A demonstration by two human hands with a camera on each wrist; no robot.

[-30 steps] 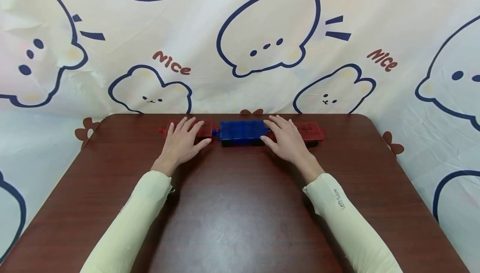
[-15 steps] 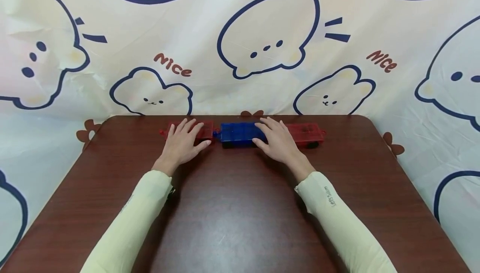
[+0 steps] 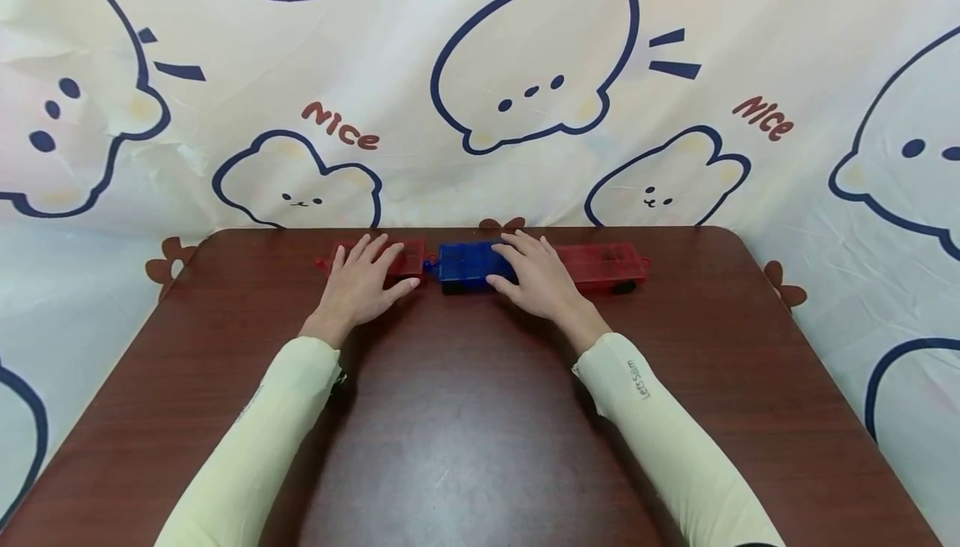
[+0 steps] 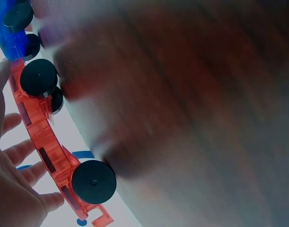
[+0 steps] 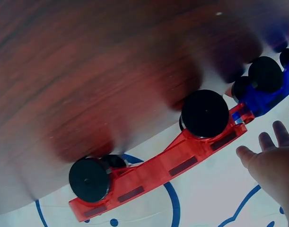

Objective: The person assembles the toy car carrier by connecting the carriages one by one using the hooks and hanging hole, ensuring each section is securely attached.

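Note:
A toy train of wheeled cars stands along the table's far edge: a left red car (image 4: pixel 45 130), a blue car (image 3: pixel 465 263) and a right red car (image 3: pixel 607 263). All are see-through plastic with black wheels. My left hand (image 3: pixel 360 284) lies over the left red car, fingers spread, with its thumb toward the blue one. Over the right part of the blue car is my right hand (image 3: pixel 540 280), its fingers loosely extended; contact is unclear. Seen from the right wrist, a coupling (image 5: pixel 241 116) joins blue and right red cars. My left hand partly hides its car.
The brown wooden table (image 3: pixel 465 414) reaches back to a cream cloth (image 3: pixel 405 55) printed with cartoon animals. A small hook (image 4: pixel 102 217) sticks out from the left red car's outer end.
My right hand has slid left, from the joint between the blue and right red cars to over the blue car. The left hand and the train look unmoved.

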